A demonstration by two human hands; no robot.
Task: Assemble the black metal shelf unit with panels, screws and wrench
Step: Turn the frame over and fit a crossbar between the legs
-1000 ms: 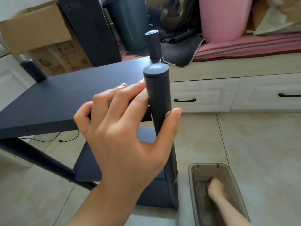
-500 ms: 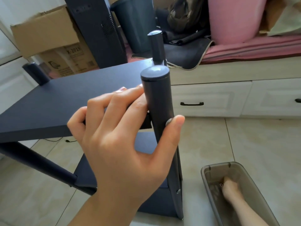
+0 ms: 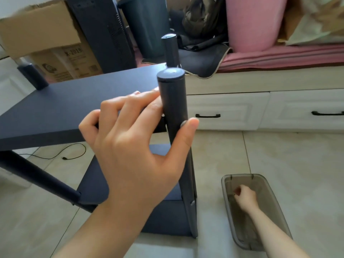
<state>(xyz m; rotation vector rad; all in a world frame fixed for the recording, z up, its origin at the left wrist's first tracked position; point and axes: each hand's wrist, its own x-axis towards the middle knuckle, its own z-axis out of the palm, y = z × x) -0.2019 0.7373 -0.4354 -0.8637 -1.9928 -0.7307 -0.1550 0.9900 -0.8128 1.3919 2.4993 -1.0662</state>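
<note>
fingers (image 3: pixel 130 101) of left hand (image 3: pixel 134 146) wrapped round upright black post (image 3: pixel 173 101) at top shelf panel (image 3: pixel 65 108) corner; right hand (image 3: pixel 245 199) curled, pinching something small inside grey bin (image 3: pixel 275 211) on floor.

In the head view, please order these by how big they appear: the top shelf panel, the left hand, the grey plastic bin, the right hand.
1. top shelf panel
2. left hand, enlarged by nearness to the camera
3. grey plastic bin
4. right hand, inside the bin
</note>
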